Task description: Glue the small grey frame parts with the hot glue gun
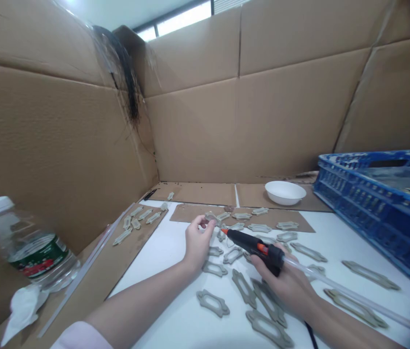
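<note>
While I watch from afar through the head-worn camera, the right hand [287, 286] is clamped around the grip of a black hot glue gun [250, 244] with an orange trigger [262, 249]. Its orange-tipped nozzle points toward the far edge of the white tabletop [161, 310], and a clear glue stick [350, 293] runs from its back toward the lower right corner. A thin black cable [310, 334] drops past that hand at the near edge. The left hand [198, 242] sits just beside the nozzle, its fingers [205, 222] curled at the end of a small grey-tan openwork frame piece [212, 216]; they touch it, but I cannot tell from here whether they are clamped on it. More flat grey-tan openwork frame pieces [203, 295] lie scattered across the middle of the tabletop, and others rest on a brown cardboard sheet [190, 213] along the far edge and on a narrow brown cardboard strip [106, 261] along the left edge. Past the far edge sits a round white bowl [285, 192], a blue plastic crate [357, 203] stands at the right edge, and a clear water bottle with a white cap and green label [26, 247] leans at the left beside a crumpled white tissue [23, 310].
</note>
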Motion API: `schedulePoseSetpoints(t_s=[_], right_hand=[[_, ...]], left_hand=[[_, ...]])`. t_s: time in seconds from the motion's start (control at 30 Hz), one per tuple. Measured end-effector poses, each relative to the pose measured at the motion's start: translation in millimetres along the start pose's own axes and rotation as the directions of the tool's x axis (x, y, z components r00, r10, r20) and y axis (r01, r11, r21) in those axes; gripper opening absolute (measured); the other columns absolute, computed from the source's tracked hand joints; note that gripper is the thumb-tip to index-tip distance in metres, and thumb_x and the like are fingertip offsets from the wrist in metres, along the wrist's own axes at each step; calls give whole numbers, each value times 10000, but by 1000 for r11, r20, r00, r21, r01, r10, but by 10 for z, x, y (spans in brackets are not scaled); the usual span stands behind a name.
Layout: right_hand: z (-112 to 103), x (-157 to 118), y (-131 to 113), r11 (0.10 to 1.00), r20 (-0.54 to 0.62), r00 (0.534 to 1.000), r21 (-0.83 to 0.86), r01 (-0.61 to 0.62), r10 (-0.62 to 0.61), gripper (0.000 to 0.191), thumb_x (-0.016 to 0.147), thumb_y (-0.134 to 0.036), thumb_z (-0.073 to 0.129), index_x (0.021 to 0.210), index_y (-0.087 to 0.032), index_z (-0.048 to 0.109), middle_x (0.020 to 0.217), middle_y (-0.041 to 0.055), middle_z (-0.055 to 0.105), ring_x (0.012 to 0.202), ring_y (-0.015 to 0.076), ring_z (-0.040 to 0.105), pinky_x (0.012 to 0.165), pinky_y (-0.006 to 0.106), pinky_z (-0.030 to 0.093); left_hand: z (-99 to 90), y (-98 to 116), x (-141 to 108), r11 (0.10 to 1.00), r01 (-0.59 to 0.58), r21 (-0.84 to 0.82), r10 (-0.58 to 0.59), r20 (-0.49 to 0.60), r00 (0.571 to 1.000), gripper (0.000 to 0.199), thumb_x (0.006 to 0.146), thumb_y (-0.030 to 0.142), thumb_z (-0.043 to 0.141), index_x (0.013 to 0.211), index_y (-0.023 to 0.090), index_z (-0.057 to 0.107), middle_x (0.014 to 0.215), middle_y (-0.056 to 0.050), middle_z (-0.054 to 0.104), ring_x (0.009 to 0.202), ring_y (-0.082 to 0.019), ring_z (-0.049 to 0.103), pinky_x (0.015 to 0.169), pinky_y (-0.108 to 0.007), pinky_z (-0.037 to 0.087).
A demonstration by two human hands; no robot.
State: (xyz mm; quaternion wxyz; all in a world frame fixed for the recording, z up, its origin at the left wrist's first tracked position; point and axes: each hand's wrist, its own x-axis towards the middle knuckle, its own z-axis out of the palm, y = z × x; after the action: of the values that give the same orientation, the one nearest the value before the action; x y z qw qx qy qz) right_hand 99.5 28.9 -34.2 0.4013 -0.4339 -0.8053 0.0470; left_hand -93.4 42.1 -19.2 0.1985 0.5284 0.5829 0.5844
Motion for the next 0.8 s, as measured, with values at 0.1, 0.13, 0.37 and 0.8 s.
schedulePoseSetpoints(t_s=[0.1, 0.13, 0.37, 0.8], right_hand=[[-20, 4, -19, 998, 38, 997, 11, -63, 62, 339, 817, -450, 404, 612, -216, 537, 608, 10, 510, 596, 162, 507, 537, 273, 410], [-28, 7, -28, 997, 49, 996, 18, -71, 70, 342, 819, -452, 399, 615, -213, 535, 605, 9, 509, 601, 161, 507, 539, 271, 409], [-48, 21, -52, 996, 84, 993, 24, -88, 86, 357, 820, -448, 386, 590, -204, 510, 591, 7, 496, 648, 169, 493, 578, 272, 400], [-48, 25, -58, 993, 84, 989, 14, -119, 118, 351, 822, -441, 382, 621, -197, 536, 583, 2, 470, 622, 160, 474, 550, 267, 385]], left_hand=[[7, 1, 2, 1000, 11, -19, -11, 8, 1000, 192, 738, 331, 513, 702, 153, 575, 650, 19, 519, 654, -116, 468, 631, -224, 370], [10, -4, 2, 1000, 12, -28, -12, 5, 1000, 192, 731, 335, 519, 701, 154, 578, 648, 22, 519, 648, -114, 464, 625, -220, 367], [9, 1, 5, 1000, -5, -11, 5, 43, 999, 191, 718, 340, 537, 680, 158, 586, 623, 33, 511, 632, -109, 457, 619, -208, 354], [6, 72, -39, 999, -13, 39, 10, 73, 997, 185, 718, 343, 528, 680, 174, 591, 627, 26, 528, 638, -122, 473, 631, -207, 345]])
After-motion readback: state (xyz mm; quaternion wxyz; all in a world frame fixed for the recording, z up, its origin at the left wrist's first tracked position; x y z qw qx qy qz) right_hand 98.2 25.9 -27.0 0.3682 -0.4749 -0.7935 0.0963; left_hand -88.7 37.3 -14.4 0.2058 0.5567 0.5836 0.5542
